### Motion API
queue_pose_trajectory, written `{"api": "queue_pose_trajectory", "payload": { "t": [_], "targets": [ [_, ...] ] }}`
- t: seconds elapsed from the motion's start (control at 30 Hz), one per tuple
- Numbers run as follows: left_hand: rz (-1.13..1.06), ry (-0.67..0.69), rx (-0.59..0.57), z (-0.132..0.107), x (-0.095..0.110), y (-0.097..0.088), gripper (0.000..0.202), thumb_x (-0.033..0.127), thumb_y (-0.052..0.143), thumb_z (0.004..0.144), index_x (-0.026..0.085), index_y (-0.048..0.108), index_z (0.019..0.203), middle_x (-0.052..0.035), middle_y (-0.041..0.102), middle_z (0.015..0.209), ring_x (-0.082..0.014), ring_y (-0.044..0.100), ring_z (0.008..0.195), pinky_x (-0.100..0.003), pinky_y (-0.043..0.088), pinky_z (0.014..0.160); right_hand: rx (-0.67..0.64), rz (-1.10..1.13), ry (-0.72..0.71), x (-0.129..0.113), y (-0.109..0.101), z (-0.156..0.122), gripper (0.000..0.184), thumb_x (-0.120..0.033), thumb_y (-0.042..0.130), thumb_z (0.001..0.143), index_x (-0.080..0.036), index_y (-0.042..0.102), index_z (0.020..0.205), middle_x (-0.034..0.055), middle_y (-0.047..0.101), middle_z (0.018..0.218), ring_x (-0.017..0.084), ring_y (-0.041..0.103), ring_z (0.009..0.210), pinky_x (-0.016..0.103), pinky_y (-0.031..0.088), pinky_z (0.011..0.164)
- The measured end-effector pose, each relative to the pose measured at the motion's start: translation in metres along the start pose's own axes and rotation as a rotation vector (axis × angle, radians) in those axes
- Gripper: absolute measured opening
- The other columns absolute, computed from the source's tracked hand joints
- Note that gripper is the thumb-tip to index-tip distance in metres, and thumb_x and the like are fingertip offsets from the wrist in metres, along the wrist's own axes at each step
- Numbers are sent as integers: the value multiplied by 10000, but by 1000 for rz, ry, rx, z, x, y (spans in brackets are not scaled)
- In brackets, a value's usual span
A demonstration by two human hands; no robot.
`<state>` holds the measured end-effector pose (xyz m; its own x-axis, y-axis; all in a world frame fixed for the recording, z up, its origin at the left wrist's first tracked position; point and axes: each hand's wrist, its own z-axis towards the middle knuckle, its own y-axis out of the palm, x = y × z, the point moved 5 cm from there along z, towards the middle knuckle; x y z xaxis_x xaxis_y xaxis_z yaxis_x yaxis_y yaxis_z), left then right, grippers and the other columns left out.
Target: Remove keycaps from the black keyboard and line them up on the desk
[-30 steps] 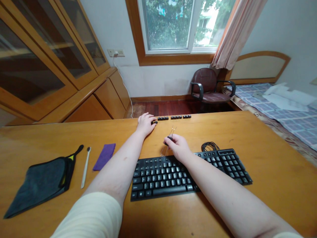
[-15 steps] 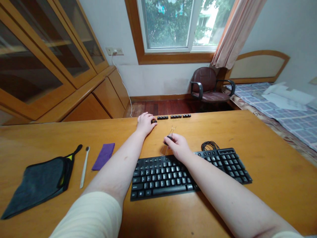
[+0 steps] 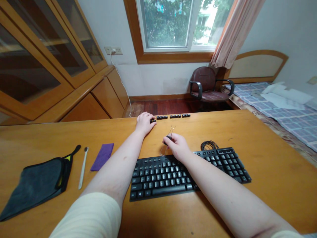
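My left hand (image 3: 144, 123) rests at the far edge of the desk, its thumb and fingers closed around a small black keycap (image 3: 153, 121). To the right of it, rows of removed black keycaps (image 3: 175, 116) lie along that edge. My right hand (image 3: 178, 145) grips the dark handle of a wire keycap puller (image 3: 167, 140), whose thin wire loops stick out at both ends. Below that hand lies a black keyboard (image 3: 163, 180), partly covered by my right forearm. Its top left row shows sockets without caps.
A purple cloth (image 3: 102, 157), a white-handled brush (image 3: 83, 168) and a folded grey cloth (image 3: 37, 181) with black edging lie on the left of the desk (image 3: 267, 158). A coiled black cable (image 3: 209, 145) sits behind the keyboard. Beyond the desk stands a chair (image 3: 206, 82).
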<state>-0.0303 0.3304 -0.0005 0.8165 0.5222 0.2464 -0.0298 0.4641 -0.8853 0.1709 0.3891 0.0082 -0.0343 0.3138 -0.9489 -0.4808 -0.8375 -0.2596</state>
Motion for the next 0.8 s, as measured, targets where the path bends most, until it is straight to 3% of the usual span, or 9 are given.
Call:
{"api": "queue_pose_trajectory", "payload": {
  "t": [0.27, 0.8],
  "targets": [
    [36, 36, 37, -3, 1, -2, 211, 254, 557, 735, 278, 680, 904, -17, 628, 1111, -261, 406, 1209, -436, 273, 1027, -10, -23, -3, -4, -1, -1, 326, -439, 515, 820, -160, 588, 668, 16, 576, 611, 130, 524, 587, 234, 409, 555],
    [15, -20, -17, -1, 1, 0, 151, 334, 618, 741, 280, 662, 875, -2, 632, 1096, -256, 403, 1209, -425, 270, 1022, -13, -43, -4, -8, -2, -1, 312, -418, 510, 826, -158, 596, 676, 20, 585, 625, 131, 530, 599, 234, 412, 566]
  ]
}}
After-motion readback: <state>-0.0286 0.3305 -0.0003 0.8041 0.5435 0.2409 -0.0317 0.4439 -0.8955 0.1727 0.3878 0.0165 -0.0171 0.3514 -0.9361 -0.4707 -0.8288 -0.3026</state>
